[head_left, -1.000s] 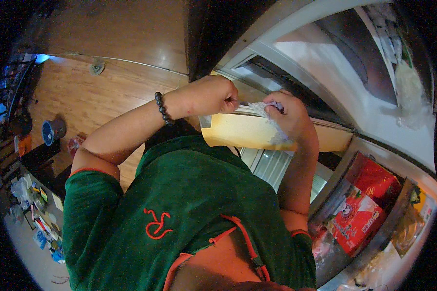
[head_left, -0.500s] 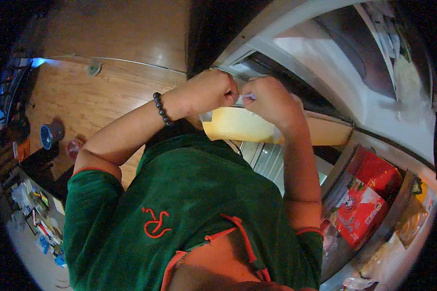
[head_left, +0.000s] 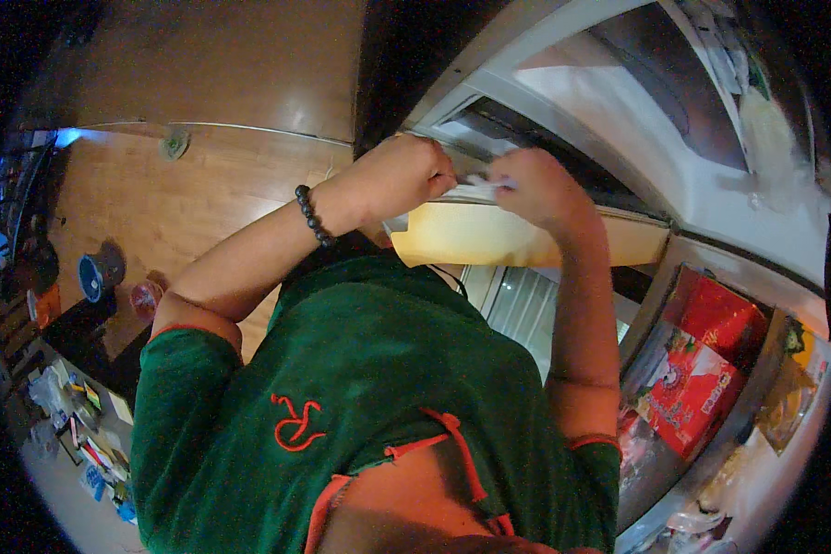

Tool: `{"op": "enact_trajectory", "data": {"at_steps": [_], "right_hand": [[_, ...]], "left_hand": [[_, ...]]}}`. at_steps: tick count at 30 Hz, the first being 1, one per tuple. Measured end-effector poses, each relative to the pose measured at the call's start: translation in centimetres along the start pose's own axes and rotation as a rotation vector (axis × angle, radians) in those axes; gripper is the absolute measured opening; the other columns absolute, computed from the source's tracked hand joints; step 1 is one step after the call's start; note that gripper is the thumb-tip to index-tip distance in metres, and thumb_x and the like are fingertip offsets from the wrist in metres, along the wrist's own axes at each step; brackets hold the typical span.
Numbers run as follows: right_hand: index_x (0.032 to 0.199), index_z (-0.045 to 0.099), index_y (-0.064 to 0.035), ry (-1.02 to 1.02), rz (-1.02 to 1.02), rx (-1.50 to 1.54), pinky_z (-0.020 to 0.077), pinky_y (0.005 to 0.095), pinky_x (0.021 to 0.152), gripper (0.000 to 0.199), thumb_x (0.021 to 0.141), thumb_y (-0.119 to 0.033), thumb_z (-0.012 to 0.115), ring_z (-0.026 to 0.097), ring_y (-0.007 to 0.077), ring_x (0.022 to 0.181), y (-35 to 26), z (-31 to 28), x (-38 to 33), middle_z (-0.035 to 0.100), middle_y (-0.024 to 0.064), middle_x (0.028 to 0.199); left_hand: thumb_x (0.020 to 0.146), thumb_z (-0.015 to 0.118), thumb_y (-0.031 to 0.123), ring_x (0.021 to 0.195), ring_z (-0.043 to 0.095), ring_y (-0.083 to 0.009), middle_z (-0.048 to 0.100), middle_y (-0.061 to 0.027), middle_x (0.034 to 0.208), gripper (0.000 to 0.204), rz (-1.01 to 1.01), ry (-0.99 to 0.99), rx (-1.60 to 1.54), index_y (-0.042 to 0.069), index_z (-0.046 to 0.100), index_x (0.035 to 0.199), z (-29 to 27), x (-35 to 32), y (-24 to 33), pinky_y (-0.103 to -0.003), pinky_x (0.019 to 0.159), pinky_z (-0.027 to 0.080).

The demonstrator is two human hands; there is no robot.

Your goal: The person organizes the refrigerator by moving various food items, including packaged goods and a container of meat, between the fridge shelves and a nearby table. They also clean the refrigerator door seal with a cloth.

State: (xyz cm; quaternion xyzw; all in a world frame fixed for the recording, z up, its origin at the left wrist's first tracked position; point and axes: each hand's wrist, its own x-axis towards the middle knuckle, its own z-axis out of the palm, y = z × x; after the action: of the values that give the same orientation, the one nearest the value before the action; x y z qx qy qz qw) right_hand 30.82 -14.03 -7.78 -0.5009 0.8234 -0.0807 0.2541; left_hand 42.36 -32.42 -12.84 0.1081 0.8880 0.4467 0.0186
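My left hand [head_left: 414,171] and my right hand [head_left: 537,185] are both closed, held a short way apart in front of my chest. A thin white strip, which looks like crumpled plastic film [head_left: 478,187], runs between them, its ends hidden in my fingers. A dark bead bracelet [head_left: 310,214] circles my left wrist. Just below the strip lies a pale yellow panel [head_left: 517,235], partly covered by my right forearm.
Beyond my hands and to the right stands a white frame [head_left: 609,102] with dark openings. Red printed boxes [head_left: 702,369] sit in a bin at the right. A blue bucket [head_left: 100,277] stands on the wood floor, left of a cluttered table [head_left: 83,415] edge.
My right hand has moved a little to the right, away from my left, and more of the white strip shows between them. The view has shifted slightly.
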Motion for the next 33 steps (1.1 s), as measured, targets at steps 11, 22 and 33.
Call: {"op": "enact_trajectory", "data": {"at_steps": [11,22,33], "right_hand": [[0.073,0.060,-0.0034,0.041,0.031,0.175,0.0455,0.0408,0.061,0.013,0.066,-0.012,0.065,0.058,0.0325,0.067,-0.3,1.5,-2.6,0.060,0.0156,0.072],[0.094,0.064,-0.0061,0.857,0.214,0.509,0.0475,0.0337,0.068,0.021,0.074,-0.009,0.069,0.059,0.0225,0.079,-2.0,0.5,-7.5,0.057,0.0095,0.082],[0.089,0.063,-0.0030,1.257,0.618,0.262,0.0492,0.0325,0.071,0.011,0.080,-0.009,0.063,0.060,0.0253,0.079,0.3,9.1,-11.8,0.062,0.0118,0.087]], "left_hand": [[0.080,0.068,0.016,0.074,0.062,-0.0187,0.064,-0.0119,0.084,0.019,-0.074,-0.246,-0.291,0.002,0.066,0.091,0.9,-0.4,-0.5,-0.030,0.068,0.050],[0.092,0.054,0.020,0.093,0.058,-0.0111,0.061,-0.0034,0.101,0.025,-0.092,-0.195,-1.140,0.006,0.055,0.113,1.8,5.0,2.9,-0.028,0.080,0.052],[0.088,0.060,0.016,0.088,0.057,-0.0096,0.064,-0.0017,0.097,0.015,-0.033,-0.643,-0.892,0.003,0.065,0.095,3.2,2.6,-0.4,-0.026,0.083,0.045]]}}
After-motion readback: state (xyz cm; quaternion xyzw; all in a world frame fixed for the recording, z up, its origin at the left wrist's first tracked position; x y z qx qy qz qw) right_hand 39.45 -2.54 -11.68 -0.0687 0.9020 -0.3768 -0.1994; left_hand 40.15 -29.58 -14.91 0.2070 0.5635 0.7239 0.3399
